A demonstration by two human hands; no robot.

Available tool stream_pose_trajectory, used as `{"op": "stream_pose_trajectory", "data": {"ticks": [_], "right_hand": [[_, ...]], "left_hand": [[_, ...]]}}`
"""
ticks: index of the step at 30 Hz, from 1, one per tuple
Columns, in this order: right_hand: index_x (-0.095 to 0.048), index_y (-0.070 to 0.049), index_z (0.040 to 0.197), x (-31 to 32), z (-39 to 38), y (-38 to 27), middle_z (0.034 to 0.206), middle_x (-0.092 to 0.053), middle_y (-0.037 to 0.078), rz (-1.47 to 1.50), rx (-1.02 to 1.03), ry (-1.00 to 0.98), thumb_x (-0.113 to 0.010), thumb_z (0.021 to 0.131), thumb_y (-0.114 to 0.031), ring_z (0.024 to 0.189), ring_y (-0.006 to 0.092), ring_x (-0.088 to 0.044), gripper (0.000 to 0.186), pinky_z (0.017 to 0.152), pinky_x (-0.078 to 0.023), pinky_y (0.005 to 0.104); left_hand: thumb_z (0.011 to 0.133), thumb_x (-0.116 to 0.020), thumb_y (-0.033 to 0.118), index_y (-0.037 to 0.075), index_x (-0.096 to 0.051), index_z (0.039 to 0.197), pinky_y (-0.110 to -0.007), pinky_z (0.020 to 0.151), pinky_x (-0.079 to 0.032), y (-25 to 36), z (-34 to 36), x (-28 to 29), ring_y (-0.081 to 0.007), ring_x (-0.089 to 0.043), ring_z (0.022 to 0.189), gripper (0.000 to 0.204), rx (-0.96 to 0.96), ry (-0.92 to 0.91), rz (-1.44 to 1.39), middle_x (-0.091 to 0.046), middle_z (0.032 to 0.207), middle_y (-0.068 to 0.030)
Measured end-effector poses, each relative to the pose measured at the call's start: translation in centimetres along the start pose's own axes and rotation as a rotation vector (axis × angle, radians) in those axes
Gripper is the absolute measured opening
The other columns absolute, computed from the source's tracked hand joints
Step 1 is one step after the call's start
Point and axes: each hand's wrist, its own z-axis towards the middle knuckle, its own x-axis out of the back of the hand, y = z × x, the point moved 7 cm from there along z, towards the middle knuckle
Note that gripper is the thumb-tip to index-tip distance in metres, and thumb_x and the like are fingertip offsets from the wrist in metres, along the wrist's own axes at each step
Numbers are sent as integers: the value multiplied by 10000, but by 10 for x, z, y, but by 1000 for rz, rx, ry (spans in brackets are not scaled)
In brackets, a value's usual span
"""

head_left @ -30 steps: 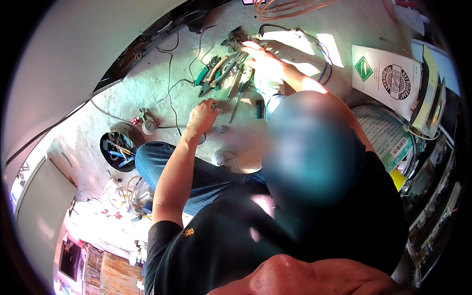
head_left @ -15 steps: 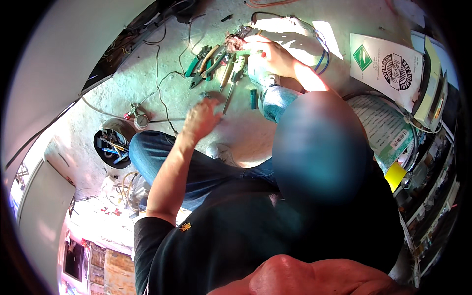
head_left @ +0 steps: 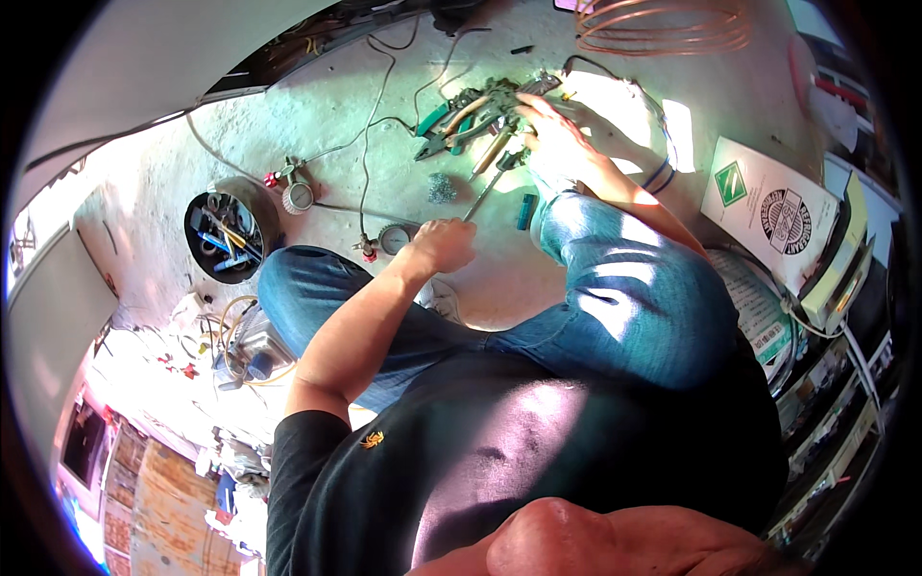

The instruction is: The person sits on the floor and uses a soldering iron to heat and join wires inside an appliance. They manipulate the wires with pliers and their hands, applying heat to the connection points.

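Beside the fingertips of the right hand, a dark, ragged clump is lying against green-handled pliers. Those fingers are extending toward it; whether they are pinching it, I can't make out. The left hand is showing bent fingers near the screwdriver tip, their grip unclear. Farther right, a white carton is displaying a green diamond and a round, black, lettered emblem.

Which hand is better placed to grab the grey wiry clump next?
Left hand, likely: it is just below the grey wiry clump in view. The right hand is farther off, fingers at the dark clump by the tools.
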Motion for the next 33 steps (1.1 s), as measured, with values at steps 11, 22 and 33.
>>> {"op": "stream_pose_trajectory", "data": {"ticks": [11,22,33], "right_hand": [[-546,-27,1319,-11,19,-45,1515,-386,92,1,287,-83,-615,892,-125,1202,326,-572,443,997,-490,420],[-557,-92,1279,-26,6,-46,1249,-498,118,-59,216,-156,-672,824,-94,1161,337,-559,470,955,-486,458],[-588,-75,1180,-34,-7,-33,1178,-513,123,-110,296,-240,-663,820,-58,1120,342,-555,368,936,-477,453]], "left_hand": [[883,-625,364,77,-614,1196,-469,968,-472,3,-22,4,-386,-598,1133,425,34,-24,-43,-624,1192,-204],[858,-602,313,18,-675,1090,-464,947,-505,-8,-27,5,-375,-638,1105,383,60,35,-78,-668,1153,-219],[854,-633,340,34,-680,1101,-455,936,-511,-2,-21,6,-366,-641,1102,396,30,-4,-46,-674,1157,-202]]}}
